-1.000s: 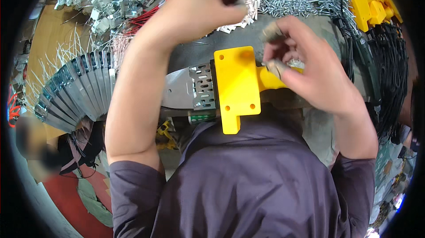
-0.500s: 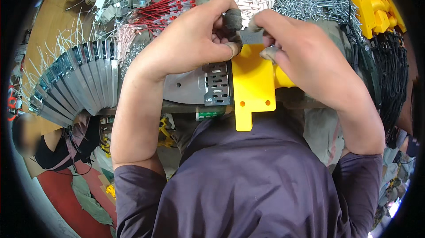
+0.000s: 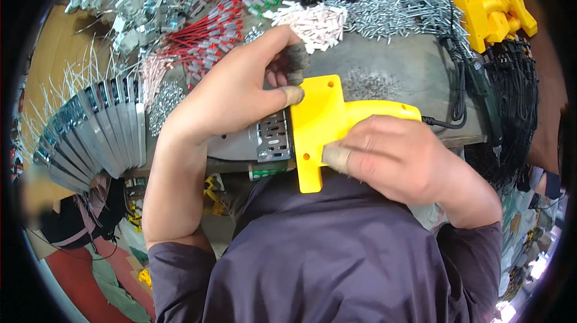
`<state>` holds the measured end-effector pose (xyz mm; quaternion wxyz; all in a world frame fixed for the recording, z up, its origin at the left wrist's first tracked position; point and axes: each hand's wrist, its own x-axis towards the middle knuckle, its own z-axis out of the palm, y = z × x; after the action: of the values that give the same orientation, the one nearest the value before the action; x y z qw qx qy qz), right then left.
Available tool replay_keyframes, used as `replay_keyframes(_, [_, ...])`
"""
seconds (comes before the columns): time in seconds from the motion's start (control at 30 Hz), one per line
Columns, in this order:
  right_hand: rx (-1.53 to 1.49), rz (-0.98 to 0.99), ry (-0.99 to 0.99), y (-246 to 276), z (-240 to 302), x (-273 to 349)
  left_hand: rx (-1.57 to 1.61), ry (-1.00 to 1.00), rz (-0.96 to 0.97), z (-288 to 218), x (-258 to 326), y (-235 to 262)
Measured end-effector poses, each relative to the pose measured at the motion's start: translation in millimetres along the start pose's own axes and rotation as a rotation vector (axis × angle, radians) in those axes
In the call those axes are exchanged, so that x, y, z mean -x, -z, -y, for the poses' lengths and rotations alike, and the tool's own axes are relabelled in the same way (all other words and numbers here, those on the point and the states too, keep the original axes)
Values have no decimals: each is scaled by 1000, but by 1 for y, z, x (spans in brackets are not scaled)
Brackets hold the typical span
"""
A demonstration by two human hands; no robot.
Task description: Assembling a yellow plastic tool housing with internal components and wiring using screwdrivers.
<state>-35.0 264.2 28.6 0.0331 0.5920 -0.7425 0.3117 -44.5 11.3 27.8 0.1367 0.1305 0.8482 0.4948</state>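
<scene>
Workbench [image 3: 418,69] brightly lit | fisheye edges bowed, corners black | white glare lower right

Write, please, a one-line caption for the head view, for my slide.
Left hand and right hand on a yellow housing, with loose white pieces and silver screws heaped beyond.

Screws [image 3: 378,13] behind housing [image 3: 317,119]; blades [image 3: 99,127] left

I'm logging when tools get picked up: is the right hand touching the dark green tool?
Apart: the head view plainly shows worktop between the right hand and the dark green tool.
</scene>
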Motion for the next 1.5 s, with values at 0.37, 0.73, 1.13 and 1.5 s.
replay_keyframes(0.37, [494,244,-211,42,-130,10,-139,-171,-77,-16,-59,-20])
replay_keyframes(0.73, [-5,-4,-656,65,-92,40,-674,-346,-129,-12,-136,-63])
replay_keyframes(1.13, [-414,193,-620,65,-55,18,-703,-288,-34,-21,-133,-66])
replay_keyframes(1.5, [238,-16,-384,42,-120,16,-530,-296,-156,-20,-127,-44])
